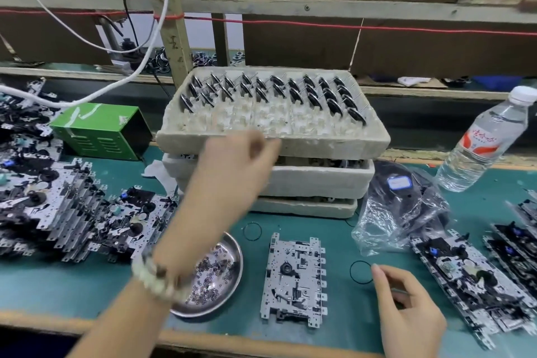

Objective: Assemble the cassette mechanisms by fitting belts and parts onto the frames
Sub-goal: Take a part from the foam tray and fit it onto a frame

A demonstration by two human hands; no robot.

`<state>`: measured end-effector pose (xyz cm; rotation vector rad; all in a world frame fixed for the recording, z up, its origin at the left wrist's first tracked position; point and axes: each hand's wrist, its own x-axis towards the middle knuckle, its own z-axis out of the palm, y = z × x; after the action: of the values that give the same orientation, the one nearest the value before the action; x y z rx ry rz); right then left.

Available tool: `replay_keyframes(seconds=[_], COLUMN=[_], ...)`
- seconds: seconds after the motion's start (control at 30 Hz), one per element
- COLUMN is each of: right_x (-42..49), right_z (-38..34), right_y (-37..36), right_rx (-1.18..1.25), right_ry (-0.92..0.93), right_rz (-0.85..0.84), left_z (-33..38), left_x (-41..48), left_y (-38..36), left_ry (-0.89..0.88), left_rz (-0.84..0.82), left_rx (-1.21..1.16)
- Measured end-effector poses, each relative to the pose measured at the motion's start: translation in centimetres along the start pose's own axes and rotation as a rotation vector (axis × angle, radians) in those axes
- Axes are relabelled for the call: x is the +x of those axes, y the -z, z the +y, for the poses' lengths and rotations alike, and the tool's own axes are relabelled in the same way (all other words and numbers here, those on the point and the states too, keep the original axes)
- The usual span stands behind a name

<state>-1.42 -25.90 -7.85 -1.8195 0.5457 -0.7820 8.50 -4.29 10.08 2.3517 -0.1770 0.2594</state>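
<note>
A bare metal cassette frame lies flat on the green mat near the front edge. One thin black belt lies at its upper left, and another belt to its right. My left hand, blurred, reaches up over the steel dish to the front rim of the top foam tray; its fingers are loosely bent and nothing shows in them. My right hand rests on the mat just right of the second belt, fingers curled round a thin metal tool. Black flywheels with pins stand in rows in the tray.
A steel dish of small washers sits left of the frame. Stacked mechanisms are at left and right. A plastic bag of belts, a water bottle and a green box stand behind.
</note>
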Motion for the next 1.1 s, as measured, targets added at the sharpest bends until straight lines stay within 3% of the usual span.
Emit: replay_keyframes(seconds=[0.07,0.17,0.37,0.6,0.73,0.83,0.9,1.0,1.1], right_x=[-0.1,0.0,0.0,0.0,0.0,0.3,0.8,1.9,2.4], right_z=[0.0,-0.1,-0.3,-0.3,-0.3,-0.3,-1.2,-4.1,-7.6], right_y=[0.0,0.2,0.4,0.4,0.4,0.7,0.8,1.4,2.3], right_rx=[-0.004,0.002,-0.009,-0.019,0.012,0.117,0.271,0.554,0.748], right_ry=[0.013,0.01,0.047,0.067,0.058,-0.059,-0.191,-0.381,-0.391], right_rz=[-0.009,-0.029,-0.028,-0.024,-0.03,-0.067,-0.097,-0.164,-0.253], left_z=[0.9,0.7,-0.1,-0.6,0.3,0.7,0.9,0.9,0.2], left_x=[4.6,11.1,16.1,17.6,15.8,11.0,6.3,0.1,-3.3], left_y=[2.1,2.7,-0.3,-1.7,1.1,2.9,2.6,0.5,-1.9], left_ry=[0.001,0.095,0.099,0.156,0.198,0.167,0.141,0.191,0.254], left_rz=[0.066,0.026,0.102,0.128,0.219,0.29,0.198,-0.092,-0.258], left_rx=[0.083,0.2,0.353,0.29,0.114,-0.111,-0.293,-0.531,-0.697])
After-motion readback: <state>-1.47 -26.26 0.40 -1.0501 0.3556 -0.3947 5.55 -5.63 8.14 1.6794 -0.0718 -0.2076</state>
